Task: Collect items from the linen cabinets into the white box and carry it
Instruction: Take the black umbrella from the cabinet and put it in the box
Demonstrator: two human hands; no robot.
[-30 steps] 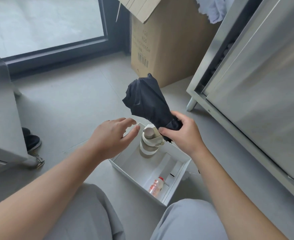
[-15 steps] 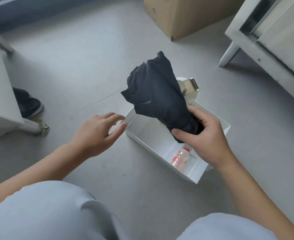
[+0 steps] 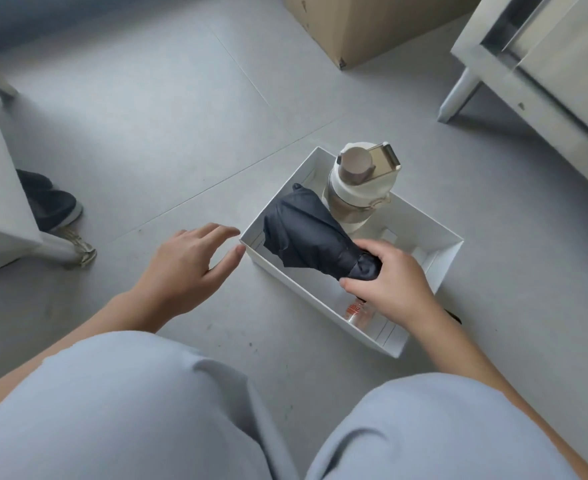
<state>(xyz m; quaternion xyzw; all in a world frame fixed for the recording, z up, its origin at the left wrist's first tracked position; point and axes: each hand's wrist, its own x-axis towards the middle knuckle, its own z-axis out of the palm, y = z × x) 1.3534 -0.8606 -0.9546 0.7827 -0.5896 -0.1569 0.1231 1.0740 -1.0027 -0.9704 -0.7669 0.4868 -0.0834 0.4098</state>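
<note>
Right hand is clamped round the near end of the umbrella, which sits tilted inside the box. Left hand is loose and holds nothing. Its thumb is at the box's left corner; can't tell if it's touching or just beside.

Risks:
- The umbrella's far end is right against the tall bottle, which stands upright in the far corner. It looks top-heavy, so a shove could tip it over the rim.
- The small bottle lies under the right hand, so the umbrella dropped there would pin it or ride up on it.
- The box looks light and isn't braced, so pushing down could skid it across the floor.
- On the carry, the tall bottle will likely topple if the box tilts.

Unclear:
- Small bottle mostly covered by the right hand.
- Umbrella handle buried in the fist.
- Can't tell if the umbrella rests on the box floor.
- Cabinet at far right is cut off and its inside is unreadable.
- Dark spot past the right wrist, not identifiable.
</note>
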